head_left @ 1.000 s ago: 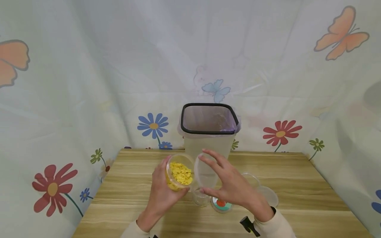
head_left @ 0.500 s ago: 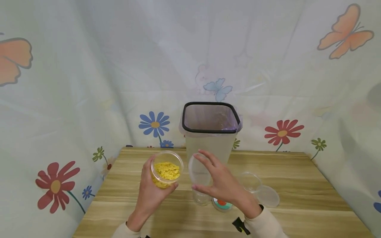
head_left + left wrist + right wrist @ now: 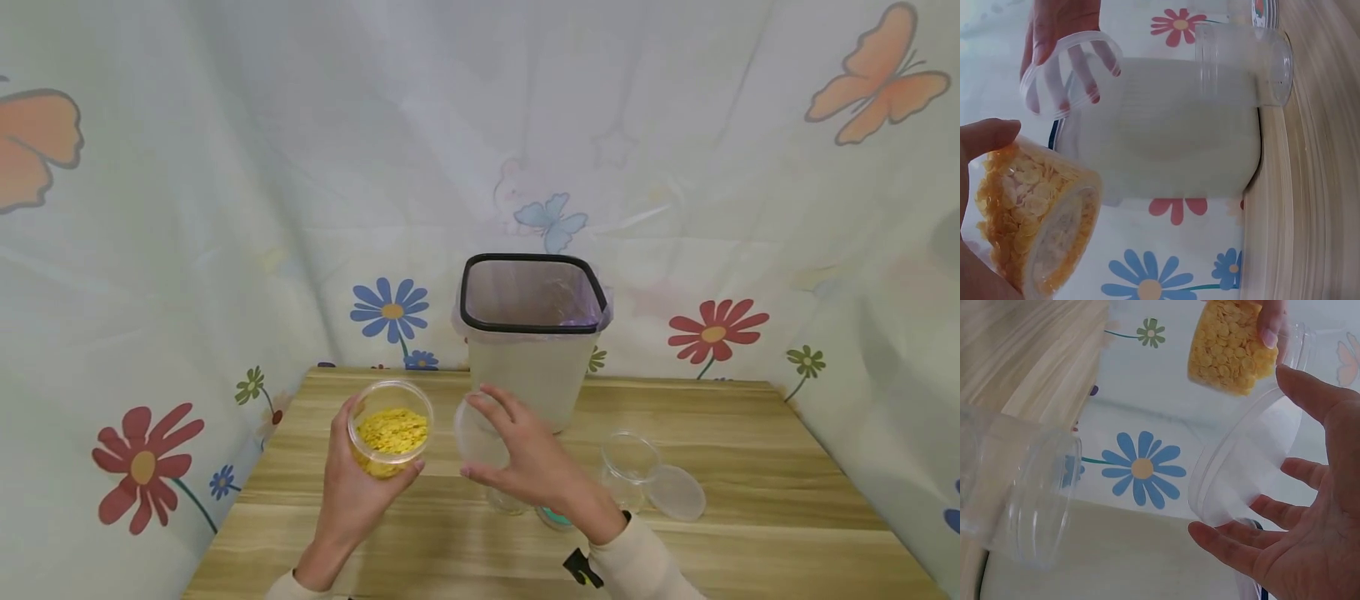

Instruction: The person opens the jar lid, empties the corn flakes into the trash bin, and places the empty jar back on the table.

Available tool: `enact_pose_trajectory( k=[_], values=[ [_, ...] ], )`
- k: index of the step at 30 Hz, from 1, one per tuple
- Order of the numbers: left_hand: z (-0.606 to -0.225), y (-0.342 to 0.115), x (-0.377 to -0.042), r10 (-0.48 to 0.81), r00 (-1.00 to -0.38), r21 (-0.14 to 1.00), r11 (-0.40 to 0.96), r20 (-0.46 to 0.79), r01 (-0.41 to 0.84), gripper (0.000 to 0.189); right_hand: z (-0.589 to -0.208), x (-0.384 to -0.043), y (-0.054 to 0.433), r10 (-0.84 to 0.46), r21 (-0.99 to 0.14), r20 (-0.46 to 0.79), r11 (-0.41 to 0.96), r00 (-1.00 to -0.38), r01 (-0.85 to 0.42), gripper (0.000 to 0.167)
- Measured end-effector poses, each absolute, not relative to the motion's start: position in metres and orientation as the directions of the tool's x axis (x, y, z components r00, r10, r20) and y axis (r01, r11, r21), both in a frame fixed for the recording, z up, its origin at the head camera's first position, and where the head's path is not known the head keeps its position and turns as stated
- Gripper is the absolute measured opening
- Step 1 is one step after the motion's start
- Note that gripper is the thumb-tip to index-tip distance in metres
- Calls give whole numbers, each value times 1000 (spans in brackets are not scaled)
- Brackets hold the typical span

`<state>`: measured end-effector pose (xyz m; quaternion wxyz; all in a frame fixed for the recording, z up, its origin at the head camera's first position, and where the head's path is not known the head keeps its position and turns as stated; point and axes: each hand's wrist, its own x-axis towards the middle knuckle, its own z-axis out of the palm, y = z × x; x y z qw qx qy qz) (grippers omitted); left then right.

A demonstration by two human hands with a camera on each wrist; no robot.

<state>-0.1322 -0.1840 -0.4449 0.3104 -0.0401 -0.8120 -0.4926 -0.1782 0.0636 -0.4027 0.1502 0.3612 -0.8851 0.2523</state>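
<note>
My left hand (image 3: 352, 504) grips a clear plastic jar (image 3: 392, 457) part filled with yellow corn flakes (image 3: 393, 429). The jar's mouth is uncovered and tilts toward the head camera. A short gap to the right, my right hand (image 3: 536, 458) holds a round translucent lid (image 3: 476, 437) by its edge, between thumb and fingertips. That lid (image 3: 1254, 456) stands nearly on edge and is apart from the jar. In the left wrist view, the right hand's spread fingers (image 3: 1085, 72) show through the lid.
Behind the hands stands a tall pale bin (image 3: 525, 375) with a black rim and a purple liner. A clear jar (image 3: 1241, 65) stands before it, partly hidden by the right hand. Further right are another clear jar (image 3: 628, 458), a flat lid (image 3: 677, 493) and a teal-labelled round item (image 3: 555, 518).
Both hands have moved left, the left hand further, so the gap between jar and lid has widened. The jar has turned more upright. Both grips stay the same.
</note>
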Motion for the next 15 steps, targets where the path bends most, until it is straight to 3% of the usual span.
enact_pose_trajectory(
  k=[15],
  values=[
    [-446, -207, -127, -328, -810, 811, 515, 486, 277, 117, -423, -178, 28, -617, -289, 323, 657, -717, -696, 76]
  ],
)
